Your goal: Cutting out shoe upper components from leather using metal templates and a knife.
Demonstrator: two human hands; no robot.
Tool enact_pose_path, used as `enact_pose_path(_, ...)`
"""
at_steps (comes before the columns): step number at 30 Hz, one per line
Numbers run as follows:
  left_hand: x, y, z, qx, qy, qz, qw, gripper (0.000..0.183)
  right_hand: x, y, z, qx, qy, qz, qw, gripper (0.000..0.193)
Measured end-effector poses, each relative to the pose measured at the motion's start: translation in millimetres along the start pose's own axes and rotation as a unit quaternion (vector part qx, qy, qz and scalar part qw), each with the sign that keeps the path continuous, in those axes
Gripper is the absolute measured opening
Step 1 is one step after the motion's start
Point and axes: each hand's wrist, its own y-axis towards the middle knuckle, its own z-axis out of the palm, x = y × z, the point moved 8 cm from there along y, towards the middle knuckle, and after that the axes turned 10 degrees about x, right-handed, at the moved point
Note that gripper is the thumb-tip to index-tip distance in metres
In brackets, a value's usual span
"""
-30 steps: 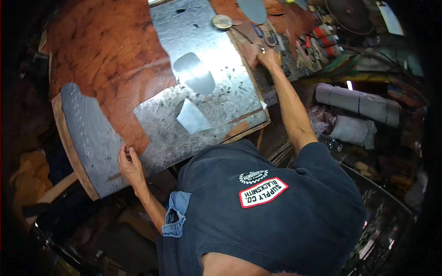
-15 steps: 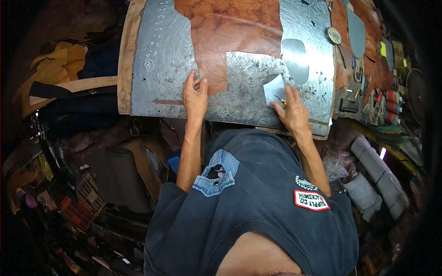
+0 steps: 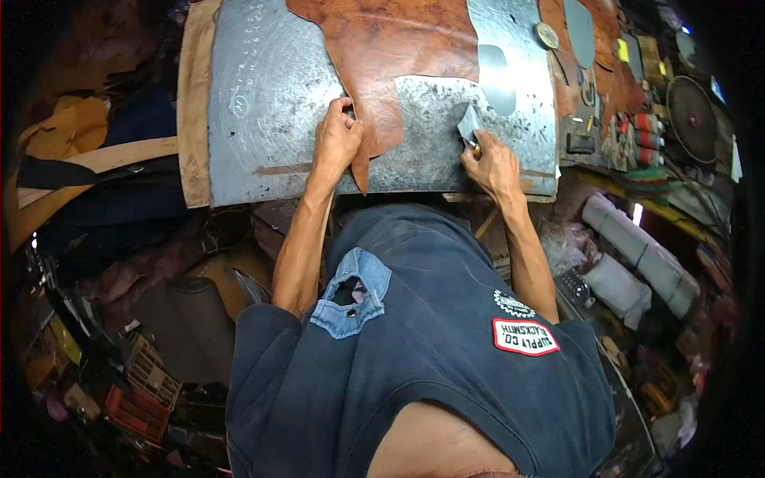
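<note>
A large piece of mottled brown leather (image 3: 398, 40) lies over the scratched grey metal sheet (image 3: 263, 103) of the worktop. Beside its left edge is my left hand (image 3: 336, 142), fingers curled in and closed at the leather's border; a narrow strip of leather hangs down next to the wrist. My right hand (image 3: 490, 163) is closed on a small grey, stiff-looking piece (image 3: 472, 123), which stands tilted above the metal. A small brass-coloured tool (image 3: 476, 149), its kind mostly hidden, shows between those fingers. A rounded grey flat piece (image 3: 498, 80) lies farther off, next to the leather.
Along the right side sit a round tin (image 3: 547, 36), a dark block (image 3: 580, 143), hand tools and several red-and-grey spools (image 3: 647, 131). A wooden strip (image 3: 195, 103) edges the worktop at left. Rolled grey material (image 3: 637, 247) leans at the lower right; a red crate (image 3: 137, 413) is at lower left.
My left hand has curled its fingers at the leather edge, and the leather's lower part has shifted nearer, over the front. The grey piece has tilted in my right hand. The whole view has shifted.
</note>
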Motion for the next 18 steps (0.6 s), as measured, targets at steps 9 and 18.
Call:
enact_pose_path(9,-1,-27,7,0.040,0.162,-0.035,0.985,0.066,-10,0,-36,-0.073,0.316,0.106,0.940,0.023)
enact_pose_path(18,-34,-17,9,0.065,0.303,0.278,0.909,0.077,69,27,25,-0.046,0.247,-0.046,0.967,0.032)
